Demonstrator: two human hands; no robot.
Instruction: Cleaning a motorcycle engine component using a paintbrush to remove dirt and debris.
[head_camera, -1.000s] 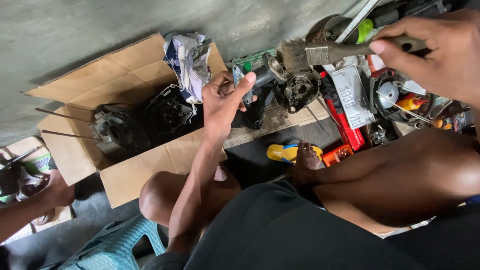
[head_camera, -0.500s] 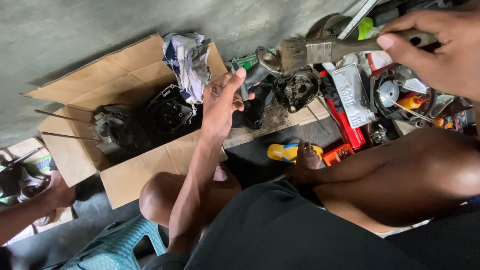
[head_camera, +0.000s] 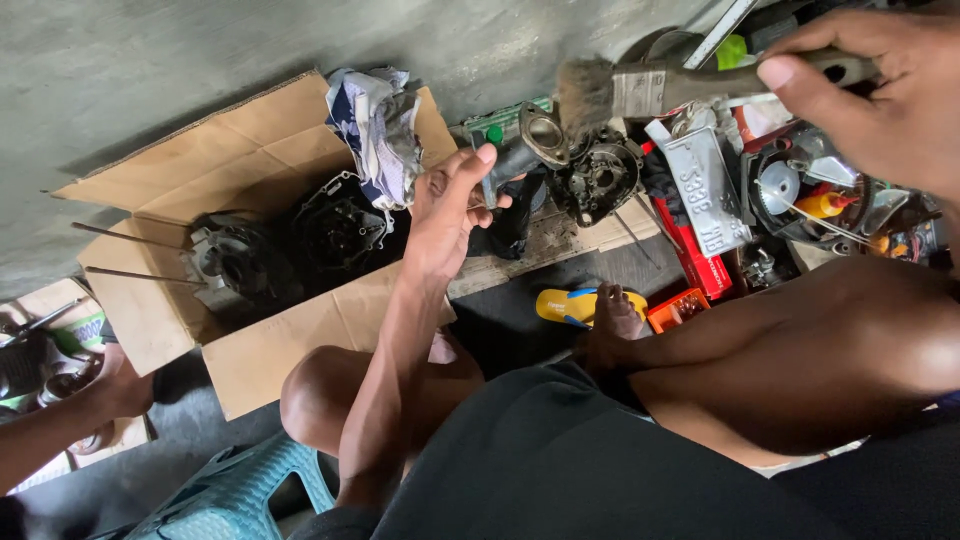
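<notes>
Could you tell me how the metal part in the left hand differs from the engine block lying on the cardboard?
The metal part is small, held up in the left hand; the engine block is far bulkier and lies on the flattened cardboard. The metal part is a grey tube ending in an oval ring; the engine block is dark with long rods sticking out. The brush in the right hand meets the part, not the block. Both look grimy.

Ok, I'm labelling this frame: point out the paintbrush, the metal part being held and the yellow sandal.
paintbrush (head_camera: 587, 92), head view, on the bristles.
metal part (head_camera: 540, 137), head view, on its ringed flange end.
yellow sandal (head_camera: 563, 305), head view, on the sole's bare heel end.
</notes>
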